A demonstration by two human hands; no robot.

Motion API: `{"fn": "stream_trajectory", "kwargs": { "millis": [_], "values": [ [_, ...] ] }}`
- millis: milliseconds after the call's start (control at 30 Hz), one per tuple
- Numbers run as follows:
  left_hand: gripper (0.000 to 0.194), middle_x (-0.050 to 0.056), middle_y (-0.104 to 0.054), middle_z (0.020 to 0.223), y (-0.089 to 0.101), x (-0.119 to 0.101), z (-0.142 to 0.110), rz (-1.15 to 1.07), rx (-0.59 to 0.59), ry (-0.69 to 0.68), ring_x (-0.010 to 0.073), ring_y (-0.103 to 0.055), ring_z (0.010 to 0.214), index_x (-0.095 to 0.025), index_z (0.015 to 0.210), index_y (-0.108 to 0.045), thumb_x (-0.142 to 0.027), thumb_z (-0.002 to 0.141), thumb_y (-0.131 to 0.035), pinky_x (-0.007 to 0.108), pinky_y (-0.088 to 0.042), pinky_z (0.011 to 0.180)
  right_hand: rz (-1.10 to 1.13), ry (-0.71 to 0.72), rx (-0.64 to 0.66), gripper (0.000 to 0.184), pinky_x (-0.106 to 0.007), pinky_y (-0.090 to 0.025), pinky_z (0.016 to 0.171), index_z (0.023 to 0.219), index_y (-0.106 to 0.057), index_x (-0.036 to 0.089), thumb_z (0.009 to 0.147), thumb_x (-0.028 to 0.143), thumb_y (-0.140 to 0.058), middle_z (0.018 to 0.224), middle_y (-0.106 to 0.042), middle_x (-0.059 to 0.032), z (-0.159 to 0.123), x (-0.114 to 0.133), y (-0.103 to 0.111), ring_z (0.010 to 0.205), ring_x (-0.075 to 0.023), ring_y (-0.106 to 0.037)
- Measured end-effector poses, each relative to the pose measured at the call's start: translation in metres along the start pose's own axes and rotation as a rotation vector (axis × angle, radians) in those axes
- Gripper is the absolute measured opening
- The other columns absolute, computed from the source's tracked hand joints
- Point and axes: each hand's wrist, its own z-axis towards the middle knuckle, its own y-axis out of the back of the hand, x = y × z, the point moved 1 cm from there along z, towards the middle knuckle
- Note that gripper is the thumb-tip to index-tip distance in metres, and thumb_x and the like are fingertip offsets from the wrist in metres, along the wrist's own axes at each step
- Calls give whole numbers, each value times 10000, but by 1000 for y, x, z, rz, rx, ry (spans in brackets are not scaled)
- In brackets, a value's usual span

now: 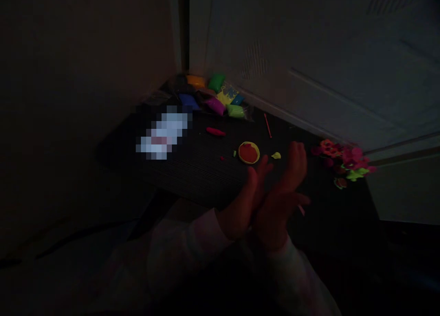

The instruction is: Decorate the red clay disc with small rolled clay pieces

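In dim light my left hand (239, 208) and my right hand (280, 206) meet at the heels of the palms above the near part of the table. Both have their fingers stretched out and pointing away from me. Whether anything lies between the palms is hidden. Just beyond the fingertips sits a small round of clay (248, 153), orange-red inside a yellow rim. A yellow clay scrap (276, 155) and a small green bit (234, 154) flank it. Farther left lie a red clay roll (216, 131) and a tiny red crumb (222, 158).
Several packets of coloured clay (215, 106) line the back of the dark table (206, 169). A thin red stick (267, 125) lies near the wall. On the right are pink and orange flower shapes (350, 158) and a small round piece (340, 183). A bright blurred object (165, 132) lies left.
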Motion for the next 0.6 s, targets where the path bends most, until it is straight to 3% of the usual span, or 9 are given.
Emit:
{"fn": "stream_trajectory", "kwargs": {
  "millis": [67, 167, 267, 400, 533, 600],
  "values": [
    [525, -2, -192, 1421, 0, -3, 1, -86, -52, -7, 107, -138, 1295, -196, 1340, -170, -435, 885, -63, 244, -98, 1059, -1, 25, -125, 553, -508, -123, 996, 1304, -246, 159, 854, 409, -43, 1355, -232, -128, -3, 8, -1, 1284, -218, -145],
    [668, 57, -242, 1403, 5, -3, 2, -302, -5, 81, 188, -189, 1286, -197, 1339, -173, -602, 809, -134, 320, -162, 1046, 51, 52, -99, 547, -496, -188, 986, 1277, -300, 128, 859, 380, -52, 1350, -262, -134, -5, 23, 7, 1271, -198, -194],
    [722, 102, -304, 1372, 10, 1, 4, -461, 108, 122, 220, -257, 1260, -167, 1304, -279, -646, 776, -166, 331, -223, 1019, 81, -30, -98, 432, -505, -257, 960, 1260, -305, 201, 863, 263, -146, 1335, -286, -91, -3, 26, 25, 1254, -182, -245],
    [683, 119, -348, 1344, 9, 3, 7, -522, 151, 83, 221, -270, 1256, -135, 1240, -382, -612, 797, -179, 329, -231, 1014, 125, -42, -165, 467, -472, -348, 918, 1207, -335, 312, 848, 162, -77, 1275, -367, -35, -4, 18, 50, 1213, -160, -330],
    [648, 111, -372, 1327, 7, 0, 7, -529, 139, 71, 221, -255, 1262, -146, 1237, -387, -593, 807, -199, 322, -235, 1008, 133, 23, -144, 286, -437, -350, 906, 1054, -522, 252, 810, 186, -387, 1134, -463, -43, -14, 7, 62, 1109, -199, -418],
    [633, 98, -398, 1308, 9, -2, 7, -527, 122, 80, 216, -247, 1266, -164, 1233, -395, -590, 808, -198, 313, -243, 999, 76, 104, -17, 270, -401, -377, 865, 1014, -548, 238, 764, 161, -486, 1041, -496, -34, -20, 2, 65, 1006, -181, -469]
  ]
}}
